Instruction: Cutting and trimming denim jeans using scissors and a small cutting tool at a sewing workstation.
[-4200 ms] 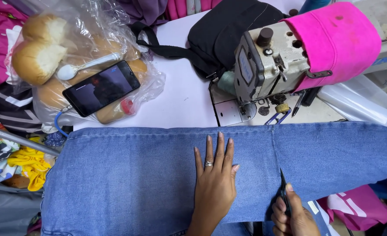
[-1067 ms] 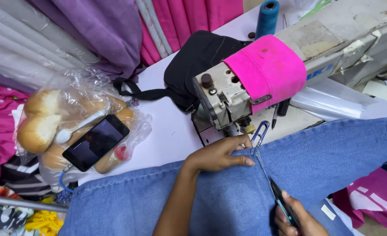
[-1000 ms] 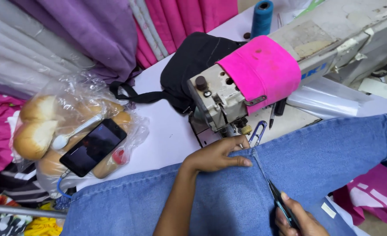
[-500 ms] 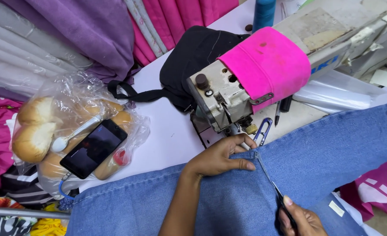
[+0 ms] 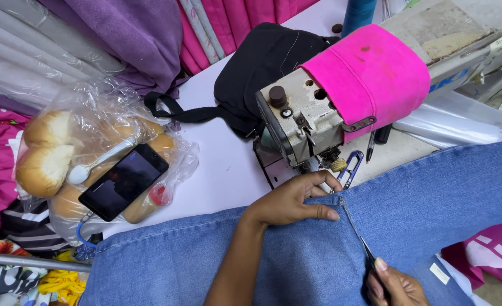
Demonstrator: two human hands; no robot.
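Across the lower half of the frame lies a sheet of blue denim fabric [image 5: 432, 198], draped over the white counter [image 5: 222, 164]. At centre, the left hand [image 5: 293, 199] pinches the denim's far edge, holding it taut beside the cut. At lower right, the right hand [image 5: 395, 286] closes around small dark scissors [image 5: 367, 255], blades in the slit. Just beyond stands a grey sewing machine [image 5: 302, 119] hooded in pink cloth [image 5: 370, 71].

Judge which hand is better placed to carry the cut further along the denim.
Right. The right hand already holds the scissors at the slit in the denim; the left hand pinches the fabric edge.
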